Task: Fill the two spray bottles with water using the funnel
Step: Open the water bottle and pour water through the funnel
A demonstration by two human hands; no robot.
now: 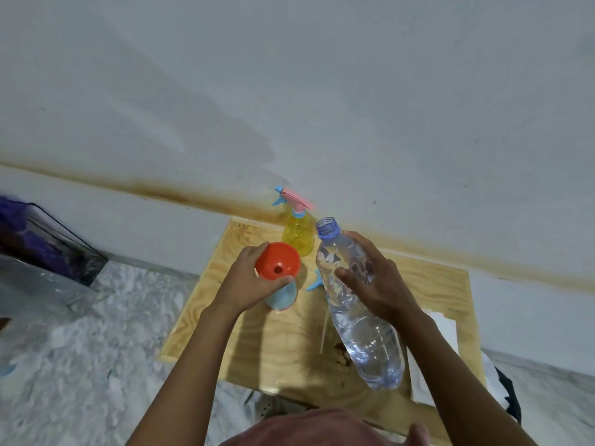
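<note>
An orange funnel point(277, 264) sits in the mouth of a light blue spray bottle point(283, 297) on the wooden table point(289, 349). My left hand point(248, 284) grips the funnel's rim and steadies it. My right hand point(376, 278) holds a clear, uncapped water bottle point(360, 320), partly filled, raised and tilted beside the funnel. A yellow spray bottle point(297, 236) with a pink and blue spray head stands at the table's far edge. A loose blue spray head point(315, 283) with its thin tube lies on the table, mostly hidden behind the water bottle.
The table stands against a white wall point(322, 107) with a brown stain line. White paper point(441, 333) lies on the table's right side. A dark box with purple contents point(48, 239) sits on the marbled floor at left. A dark bag point(508, 394) lies right of the table.
</note>
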